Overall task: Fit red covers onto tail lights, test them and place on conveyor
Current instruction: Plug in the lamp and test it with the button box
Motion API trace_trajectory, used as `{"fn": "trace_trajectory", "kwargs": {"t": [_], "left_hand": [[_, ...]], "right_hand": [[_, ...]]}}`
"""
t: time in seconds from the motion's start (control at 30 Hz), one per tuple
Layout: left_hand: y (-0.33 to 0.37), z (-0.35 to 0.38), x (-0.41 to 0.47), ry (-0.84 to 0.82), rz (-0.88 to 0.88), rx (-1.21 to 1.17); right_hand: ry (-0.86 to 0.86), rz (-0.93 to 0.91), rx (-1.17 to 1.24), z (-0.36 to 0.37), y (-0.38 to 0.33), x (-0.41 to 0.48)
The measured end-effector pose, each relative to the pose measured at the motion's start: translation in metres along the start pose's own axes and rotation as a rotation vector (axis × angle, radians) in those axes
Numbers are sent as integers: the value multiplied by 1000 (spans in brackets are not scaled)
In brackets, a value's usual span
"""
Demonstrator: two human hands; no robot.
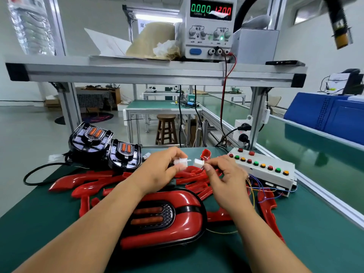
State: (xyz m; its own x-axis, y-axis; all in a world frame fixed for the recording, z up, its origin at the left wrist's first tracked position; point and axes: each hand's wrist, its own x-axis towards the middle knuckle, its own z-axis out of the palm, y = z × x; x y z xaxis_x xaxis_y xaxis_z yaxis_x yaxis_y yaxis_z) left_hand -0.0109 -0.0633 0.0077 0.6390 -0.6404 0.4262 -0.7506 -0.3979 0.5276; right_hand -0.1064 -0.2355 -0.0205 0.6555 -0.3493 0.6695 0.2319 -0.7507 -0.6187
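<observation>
Tail light (177, 219), with its red cover (183, 196) already fitted, lies on the bench (295, 243) just below the wrists. As I judge it, the step in hand is the test. The left hand (157, 170) pinches a white plug (180, 162) between thumb and fingertips. The right hand (226, 174) pinches a matching plug (198, 163). The two face each other with a small gap between them and are not yet joined.

Thin coloured wires (262, 189) run from beside the right wrist to the button box (264, 170) at the right. Loose covers (78, 180) lie scattered around the finished light, and two bare black lights (90, 138) sit at the back left. Up on the shelf (157, 69), the power supply (208, 26) shows zeros on its green digits.

The next move calls for lining the two plugs up squarely and pushing them together until they seat, then watching whether the lamps glow; a skewed push could jam them. The green conveyor (315, 150) runs along the right, well apart from this light.
</observation>
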Motion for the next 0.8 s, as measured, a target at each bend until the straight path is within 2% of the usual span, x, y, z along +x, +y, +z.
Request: {"fn": "trace_trajectory", "kwargs": {"t": [0.37,0.43,0.6,0.8], "left_hand": [[8,-2,2,-74,0,91],[9,-2,2,-72,-11,67],[10,-1,-2,-22,-20,-162],[14,-7,-2,-23,-16,-69]], "right_hand": [[-61,18,-18,2,3,0],[-67,19,-16,1,3,0],[-109,39,-55,0,2,1],[-165,-8,-98,-3,1,0]]}}
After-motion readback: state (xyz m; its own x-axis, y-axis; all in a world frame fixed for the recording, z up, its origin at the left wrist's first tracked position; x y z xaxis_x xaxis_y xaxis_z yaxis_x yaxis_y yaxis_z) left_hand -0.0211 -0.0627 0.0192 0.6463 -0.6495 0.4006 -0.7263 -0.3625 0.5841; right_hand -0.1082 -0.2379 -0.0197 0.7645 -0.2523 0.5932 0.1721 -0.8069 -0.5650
